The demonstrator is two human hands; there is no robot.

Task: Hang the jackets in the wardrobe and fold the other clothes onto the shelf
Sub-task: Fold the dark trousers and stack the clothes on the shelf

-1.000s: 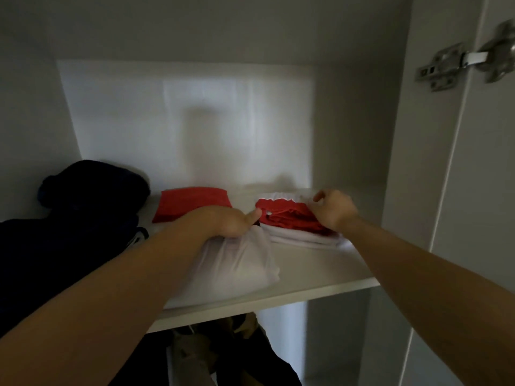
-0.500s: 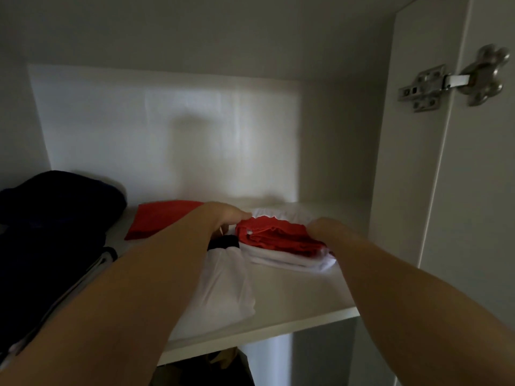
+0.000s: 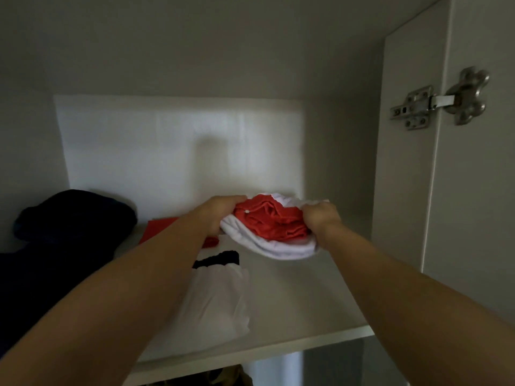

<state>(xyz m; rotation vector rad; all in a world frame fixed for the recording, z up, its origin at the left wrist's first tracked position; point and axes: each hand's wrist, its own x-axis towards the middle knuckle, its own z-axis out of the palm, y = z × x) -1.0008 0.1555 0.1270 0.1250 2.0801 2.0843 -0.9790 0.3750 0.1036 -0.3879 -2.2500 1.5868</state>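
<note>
The red and white bundle (image 3: 273, 227), which lay on the shelf (image 3: 306, 302) a moment before, was now gripped by the left hand (image 3: 223, 211) and the right hand (image 3: 320, 218) at its two ends, with the fingers (image 3: 234, 199) curled into the cloth. It seemed raised a little, probably to be placed better. The white shelf also carried a folded white garment (image 3: 220, 296) in front, a flat red piece (image 3: 161, 228) and a dark heap (image 3: 69, 227) at left. The wardrobe was dim, and its door (image 3: 479, 190) stood open on a metal hinge (image 3: 440, 100).
</note>
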